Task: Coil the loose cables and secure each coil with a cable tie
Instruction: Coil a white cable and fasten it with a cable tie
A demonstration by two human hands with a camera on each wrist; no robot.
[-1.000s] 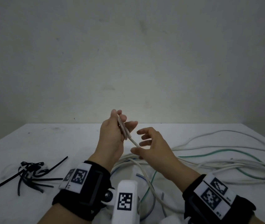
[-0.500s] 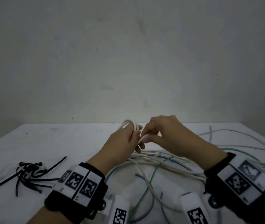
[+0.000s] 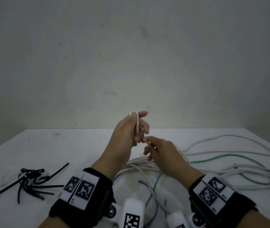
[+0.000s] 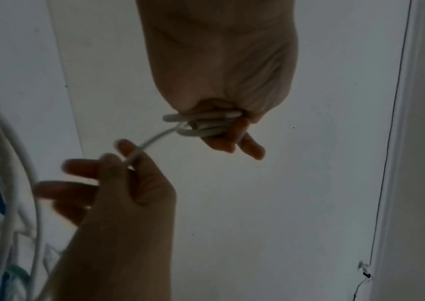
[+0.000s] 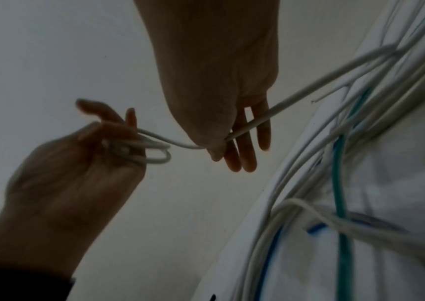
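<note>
My left hand (image 3: 138, 129) is raised above the white table (image 3: 65, 150), fingers curled round a small coil of white cable (image 3: 137, 124). The left wrist view shows that coil (image 4: 200, 124) as a few tight loops in the left hand (image 4: 231, 134). One strand runs from it down to my right hand (image 3: 148, 146), which pinches the strand (image 4: 152, 140) between thumb and forefinger just below and right of the left hand. In the right wrist view the same strand (image 5: 296, 97) passes through the right hand (image 5: 231, 146) and on to the loose pile.
Loose white cables (image 3: 229, 171), a green cable (image 3: 226, 156) and a blue cable (image 3: 145, 185) sprawl over the right and near-middle of the table. A bundle of black cable ties (image 3: 30, 183) lies at the left. A plain wall stands behind the table.
Half a second ago both hands met at the coil. Since then the right hand has dropped down and right along the strand, and the left hand has tipped upright with the coil.
</note>
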